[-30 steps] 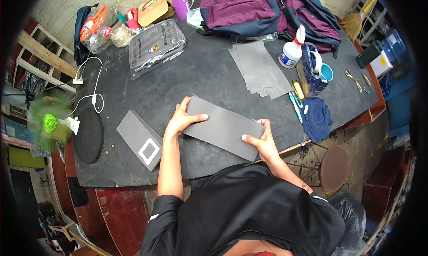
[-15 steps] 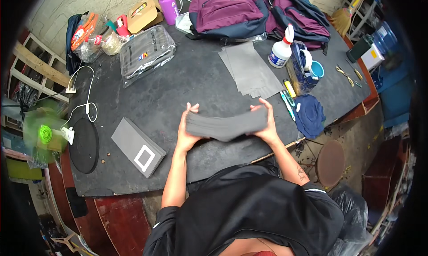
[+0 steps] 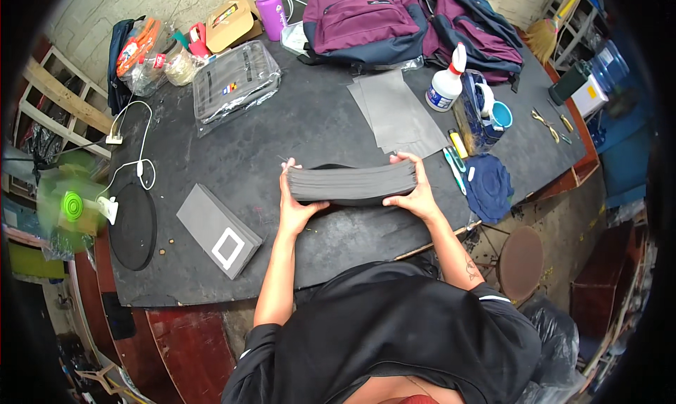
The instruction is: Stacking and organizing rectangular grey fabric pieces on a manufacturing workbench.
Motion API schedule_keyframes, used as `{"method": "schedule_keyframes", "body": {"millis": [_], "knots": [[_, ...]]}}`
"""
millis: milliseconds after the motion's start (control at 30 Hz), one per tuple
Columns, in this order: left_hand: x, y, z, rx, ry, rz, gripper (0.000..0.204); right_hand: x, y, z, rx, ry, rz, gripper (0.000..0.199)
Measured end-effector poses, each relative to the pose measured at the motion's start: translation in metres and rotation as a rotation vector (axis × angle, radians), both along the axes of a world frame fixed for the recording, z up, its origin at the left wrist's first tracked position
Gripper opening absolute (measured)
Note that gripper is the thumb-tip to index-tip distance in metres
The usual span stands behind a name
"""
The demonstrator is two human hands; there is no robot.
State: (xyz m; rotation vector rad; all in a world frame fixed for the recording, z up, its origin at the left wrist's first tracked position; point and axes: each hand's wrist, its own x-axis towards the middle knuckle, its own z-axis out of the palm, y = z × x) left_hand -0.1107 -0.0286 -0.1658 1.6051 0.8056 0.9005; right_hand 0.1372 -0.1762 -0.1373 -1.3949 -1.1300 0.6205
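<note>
A thick stack of thin grey sheets [image 3: 352, 184] is held up between my two hands over the near middle of the dark table, its layered edges facing me. My left hand [image 3: 294, 205] grips the stack's left end, thumb low and fingers at the far side. Around the right end, my right hand [image 3: 417, 195] is closed in the same way. A dark curved shape shows behind and below the stack; what it is I cannot tell. To the left lies another neat grey stack [image 3: 215, 224], with a white square frame [image 3: 228, 248] on its near end.
Loose grey sheets [image 3: 398, 112] lie beyond my right hand, near a spray bottle [image 3: 445, 84], a yellow marker [image 3: 458, 143] and a blue cloth [image 3: 489, 187]. Maroon backpacks [image 3: 370, 20] fill the back. A black disc [image 3: 134, 226] and white cable [image 3: 146, 147] are at left.
The stack has gone from sagging in the middle to nearly straight, with its layered edge now turned toward me. Both hands have shifted slightly left and still hold its ends.
</note>
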Motion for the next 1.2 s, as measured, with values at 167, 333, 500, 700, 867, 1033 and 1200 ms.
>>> {"method": "schedule_keyframes", "body": {"millis": [167, 333, 500, 700, 867, 1033, 1200], "knots": [[0.001, -0.010, 0.012, -0.022, -0.138, 0.041, 0.092, -0.002, 0.001, 0.004, 0.090, -0.085, -0.030, 0.098], [0.012, -0.012, 0.039, -0.067, -0.037, 0.162, 0.058, -0.006, -0.001, 0.004, -0.081, 0.032, -0.233, 0.070], [0.008, -0.003, 0.056, -0.019, 0.094, 0.120, 0.076, -0.013, -0.001, 0.021, -0.009, 0.090, -0.261, 0.069], [0.002, -0.002, 0.036, 0.217, -0.058, -0.115, 0.096, 0.003, -0.005, 0.000, 0.124, 0.119, -0.061, 0.089], [0.002, -0.008, 0.016, -0.017, -0.070, 0.010, 0.084, 0.001, -0.001, -0.020, 0.030, 0.163, -0.094, 0.086], [0.010, -0.007, 0.041, 0.109, -0.063, 0.026, 0.085, 0.000, -0.001, -0.007, 0.071, 0.274, -0.108, 0.091], [0.009, -0.011, 0.023, 0.109, -0.180, -0.010, 0.093, 0.008, 0.007, -0.008, 0.139, -0.013, 0.035, 0.102]]}}
